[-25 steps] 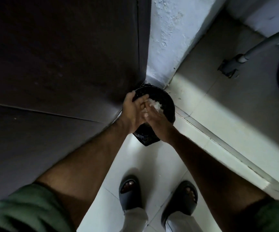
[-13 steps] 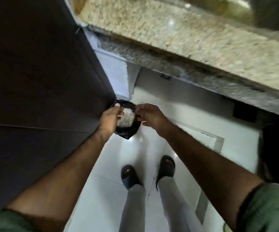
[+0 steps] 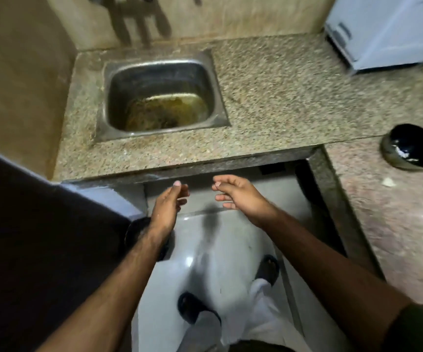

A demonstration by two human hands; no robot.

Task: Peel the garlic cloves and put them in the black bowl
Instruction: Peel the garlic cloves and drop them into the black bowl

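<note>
The black bowl (image 3: 412, 146) stands on the speckled stone counter (image 3: 281, 97) at the far right. A small pale scrap (image 3: 388, 182), perhaps garlic or peel, lies on the counter just in front of it. My left hand (image 3: 167, 207) and my right hand (image 3: 241, 196) hang in the air below the counter's front edge, above the white floor. Both are empty, fingers loosely spread, a short gap between them. The bowl is well to the right of my right hand.
A steel sink (image 3: 162, 95) with dirty water is set in the counter at the left. A dark bin (image 3: 134, 232) lined with a black bag sits on the floor under my left wrist. A dark cabinet door (image 3: 40, 250) fills the left. A white appliance (image 3: 388, 29) stands at the back right.
My hands have lifted away from the black-lined bin, where they were brushing off pale peel. The view has swung up from the floor to the counter and sink. Both hands are now empty.
</note>
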